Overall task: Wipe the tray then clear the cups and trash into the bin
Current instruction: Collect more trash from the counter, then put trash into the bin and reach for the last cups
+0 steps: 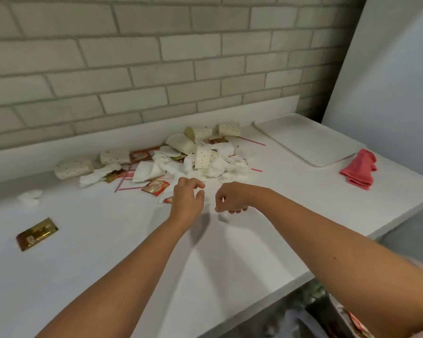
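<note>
L hand (187, 200) loose, nothing held | R hand (231, 200) curled, contents can't be told | dotted paper cups (202, 156) + crumpled tissues (220, 164) piled just beyond both | flat white tray (303, 142) seen further right, rumpled pink cloth (359, 170) near

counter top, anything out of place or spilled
Yes. Paper cups lie tipped over in a heap of crumpled tissues, straws and sachets near the wall; one gold packet lies apart at the front left.
</note>
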Tool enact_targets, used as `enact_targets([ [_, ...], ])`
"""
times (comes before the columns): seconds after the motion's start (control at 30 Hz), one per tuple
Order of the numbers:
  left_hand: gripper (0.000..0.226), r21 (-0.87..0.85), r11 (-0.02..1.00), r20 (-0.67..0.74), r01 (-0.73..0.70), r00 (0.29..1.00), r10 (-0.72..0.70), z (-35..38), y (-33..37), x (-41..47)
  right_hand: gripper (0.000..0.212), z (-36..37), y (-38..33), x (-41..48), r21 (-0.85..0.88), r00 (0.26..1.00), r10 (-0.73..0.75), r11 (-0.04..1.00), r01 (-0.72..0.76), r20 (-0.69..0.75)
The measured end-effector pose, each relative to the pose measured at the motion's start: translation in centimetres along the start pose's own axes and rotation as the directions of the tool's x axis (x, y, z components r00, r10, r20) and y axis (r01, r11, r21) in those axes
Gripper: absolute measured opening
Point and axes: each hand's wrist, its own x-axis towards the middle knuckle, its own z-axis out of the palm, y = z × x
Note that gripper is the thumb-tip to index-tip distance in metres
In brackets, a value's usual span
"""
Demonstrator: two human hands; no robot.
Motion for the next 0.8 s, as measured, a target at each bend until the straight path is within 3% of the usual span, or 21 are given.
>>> enact_targets([
  [0.13, 0.018, 0.124, 0.985, -0.076, 0.122, 0.991, -0.113, -4.9, -4.8, 1.0, 0.021, 0.7, -5.7, 3.7, 0.006, 0.994, -0.1, 0.995, 0.1, 0.035],
  [0.4, 0.037, 0.362, 0.854, -0.157, 0.375, 0.927, -0.34, -16.5, -14.9, 1.5, 0.02, 2.1, -15.4, 9.4, 0.007, 0.969, -0.237, 0.971, 0.237, 0.067],
  [0.57, 0.036, 0.477, 0.754, -0.097, 0.451, 0.88, -0.465, -22.0, -19.4, 1.4, 0.019, 2.9, -19.8, 12.3, -0.025, 0.956, -0.277, 0.96, 0.281, 0.101],
  [0.67, 0.047, 0.564, 0.667, -0.049, 0.487, 0.826, -0.562, -24.3, -21.7, 1.3, 0.021, 3.5, -22.2, 13.8, -0.03, 0.945, -0.304, 0.951, 0.309, 0.118],
  [0.8, 0.063, 0.591, 0.646, 0.036, 0.484, 0.784, -0.62, -25.5, -23.7, 1.1, 0.023, 4.3, -24.8, 15.3, -0.052, 0.932, -0.333, 0.938, 0.343, 0.147],
])
